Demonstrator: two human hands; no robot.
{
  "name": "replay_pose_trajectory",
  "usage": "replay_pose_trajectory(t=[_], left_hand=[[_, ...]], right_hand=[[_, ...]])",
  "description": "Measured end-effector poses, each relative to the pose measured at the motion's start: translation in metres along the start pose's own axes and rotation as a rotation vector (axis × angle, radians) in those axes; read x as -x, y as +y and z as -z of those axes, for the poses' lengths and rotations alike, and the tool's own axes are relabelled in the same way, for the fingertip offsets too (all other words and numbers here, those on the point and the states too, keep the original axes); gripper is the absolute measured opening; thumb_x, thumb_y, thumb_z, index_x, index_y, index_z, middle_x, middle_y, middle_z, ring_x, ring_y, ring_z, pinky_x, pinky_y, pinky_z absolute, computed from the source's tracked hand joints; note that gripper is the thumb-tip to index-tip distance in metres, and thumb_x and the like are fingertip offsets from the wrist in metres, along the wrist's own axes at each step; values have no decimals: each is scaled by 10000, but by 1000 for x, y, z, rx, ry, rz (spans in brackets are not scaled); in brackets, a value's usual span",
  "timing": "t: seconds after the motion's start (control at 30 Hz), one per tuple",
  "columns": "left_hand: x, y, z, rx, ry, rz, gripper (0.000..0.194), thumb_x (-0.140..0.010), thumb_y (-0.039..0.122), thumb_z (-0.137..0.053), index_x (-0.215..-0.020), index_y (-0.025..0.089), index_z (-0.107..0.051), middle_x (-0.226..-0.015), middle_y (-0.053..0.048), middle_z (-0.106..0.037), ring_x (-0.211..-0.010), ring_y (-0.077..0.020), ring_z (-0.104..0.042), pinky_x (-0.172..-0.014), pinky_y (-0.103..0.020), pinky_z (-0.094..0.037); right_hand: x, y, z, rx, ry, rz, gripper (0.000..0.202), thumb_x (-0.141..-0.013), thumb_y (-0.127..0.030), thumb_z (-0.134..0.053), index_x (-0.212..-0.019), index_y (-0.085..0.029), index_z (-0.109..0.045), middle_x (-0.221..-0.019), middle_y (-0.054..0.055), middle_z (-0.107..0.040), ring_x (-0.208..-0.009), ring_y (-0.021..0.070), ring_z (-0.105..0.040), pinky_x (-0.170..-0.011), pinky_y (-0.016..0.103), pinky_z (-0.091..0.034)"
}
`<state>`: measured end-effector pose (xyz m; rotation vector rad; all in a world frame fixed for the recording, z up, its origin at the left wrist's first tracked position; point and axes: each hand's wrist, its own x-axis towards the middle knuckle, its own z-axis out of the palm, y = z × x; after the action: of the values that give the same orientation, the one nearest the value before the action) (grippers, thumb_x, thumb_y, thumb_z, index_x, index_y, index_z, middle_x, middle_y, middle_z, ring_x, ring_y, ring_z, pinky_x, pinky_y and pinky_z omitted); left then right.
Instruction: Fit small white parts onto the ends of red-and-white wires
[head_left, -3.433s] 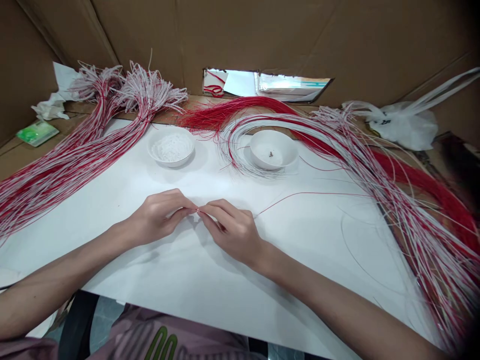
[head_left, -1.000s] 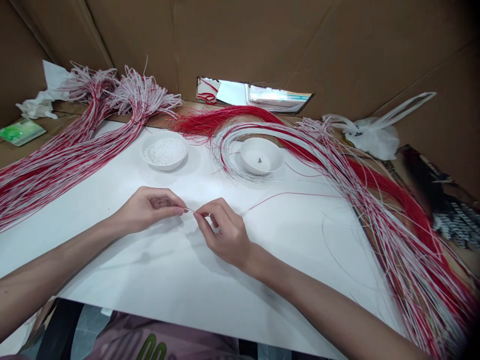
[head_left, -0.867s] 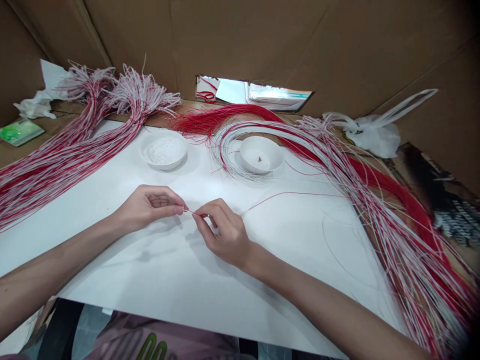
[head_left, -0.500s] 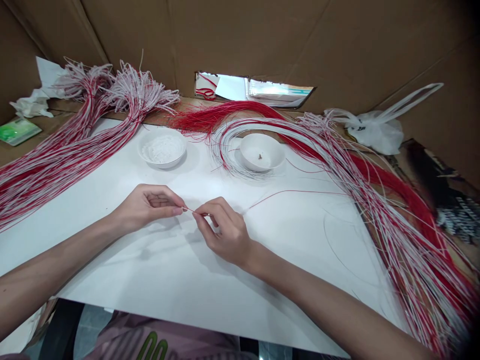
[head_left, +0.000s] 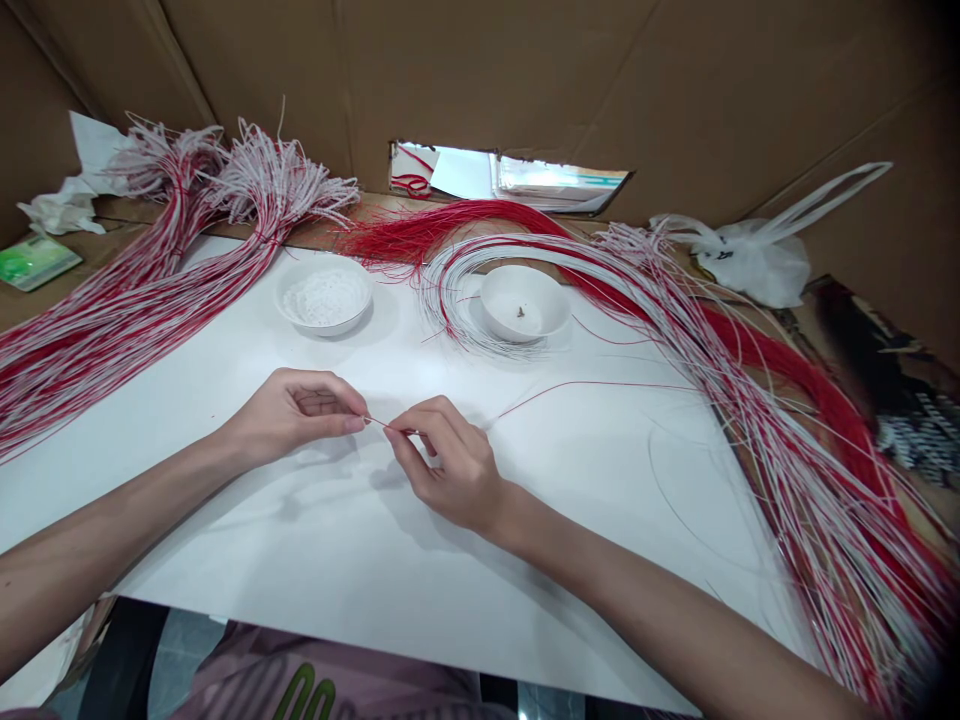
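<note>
Between my two hands runs a short taut stretch of thin red wire (head_left: pixel 377 422). Thumb and forefinger of my left hand (head_left: pixel 319 405) pinch one end of it. My right hand (head_left: pixel 446 455) pinches it a little to the right, fingertips close to the left ones but apart. Past my right hand a thin red wire (head_left: pixel 570 382) leads off toward the bundle on the right; my fingers hide whether it is the same strand. Beyond my hands stand a white bowl of white powder (head_left: pixel 322 298) and a white bowl (head_left: pixel 551 300) with a tiny brownish bit inside.
Red and white wire bundles (head_left: pixel 187 275) with twisted white ends lie at the left. A large red and white bundle (head_left: pixel 750 420) curves along the right, beside a red bundle (head_left: pixel 465 215). A white plastic bag (head_left: pixel 765 265) sits at the back right against the cardboard wall (head_left: pixel 487 80).
Almost nothing differs. Both hands keep their pinch in the same place, with at most a slight shift of the fingertips.
</note>
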<state>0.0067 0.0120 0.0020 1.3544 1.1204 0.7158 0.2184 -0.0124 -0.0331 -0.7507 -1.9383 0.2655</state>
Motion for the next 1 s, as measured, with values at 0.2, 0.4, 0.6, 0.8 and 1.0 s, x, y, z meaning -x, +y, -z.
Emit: replay_pose_trajectory(t=[0.2, 0.4, 0.6, 0.8, 1.0], left_hand=[[0, 0, 0, 8, -17, 4, 202, -673, 315, -820, -778, 172, -724, -782, -28, -717, -724, -138, -654, -690, -247, -556], [0, 1, -1, 38, -25, -1, 165, -673, 274, -821, -772, 179, -730, -773, -20, -710, -713, -122, -640, -676, -226, -542], [-1, 3, -2, 1, -22, -40, 129, -672, 253, -810, -746, 179, -734, -786, -28, -714, -732, -132, -642, -681, -234, -540], [-1, 2, -2, -29, -21, -58, 138, -674, 279, -805, -749, 187, -735, -785, -30, -713, -738, -143, -643, -682, -247, -548], [0, 2, -2, -10, -8, -19, 160, -664, 281, -818, -759, 183, -736, -774, -26, -718, -716, -132, -647, -675, -236, -543]], right_hand=[[0, 0, 0, 1, 1, 19, 119, -895, -91, -560, -934, -200, -531, -767, 13, -631, -672, 109, -574, -512, 225, -457], [0, 0, 0, 19, 3, 21, 122, -894, -94, -561, -933, -205, -529, -771, 10, -637, -660, 106, -575, -505, 225, -459], [0, 0, 0, 20, 3, 51, 140, -882, -84, -574, -952, -197, -531, -766, 8, -637, -691, 107, -597, -526, 210, -474], [0, 1, -1, 22, -5, 44, 125, -889, -95, -562, -950, -201, -536, -790, 11, -646, -689, 105, -606, -540, 211, -488], [-1, 0, 0, 16, 4, 50, 154, -870, -71, -577, -948, -196, -532, -778, 18, -643, -691, 114, -604, -526, 215, -487]])
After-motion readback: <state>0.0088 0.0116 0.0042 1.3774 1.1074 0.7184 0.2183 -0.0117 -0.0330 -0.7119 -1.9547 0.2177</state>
